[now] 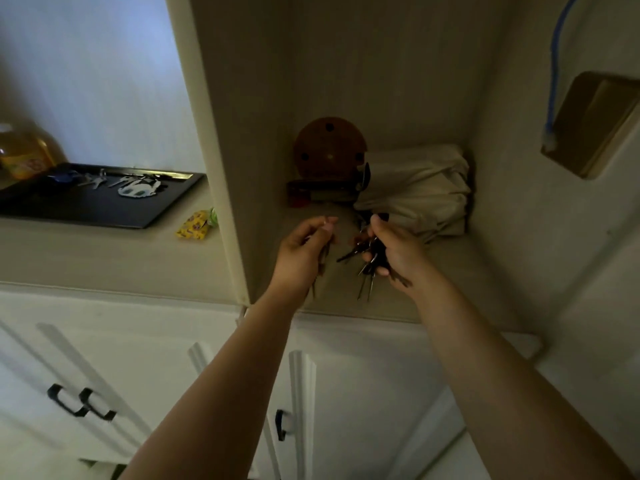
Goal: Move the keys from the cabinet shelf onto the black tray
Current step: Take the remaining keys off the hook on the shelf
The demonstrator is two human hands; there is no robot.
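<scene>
Both my hands reach into the open cabinet niche above its shelf (450,289). My right hand (394,251) grips a bunch of dark keys (365,258) on rings, with several keys hanging below the fingers. My left hand (304,251) is curled around a thin key (323,256) that hangs from its fingers. The black tray (104,209) lies on the counter to the left, outside the niche. Several keys and a white keychain charm (136,188) lie on its far part.
At the back of the shelf stand a round brown wooden object (329,147), a dark red-trimmed item (311,194) and a folded cream cloth bag (419,188). A yellow packet (195,225) and a bottle (22,150) sit beside the tray. White cabinet doors (104,375) are below.
</scene>
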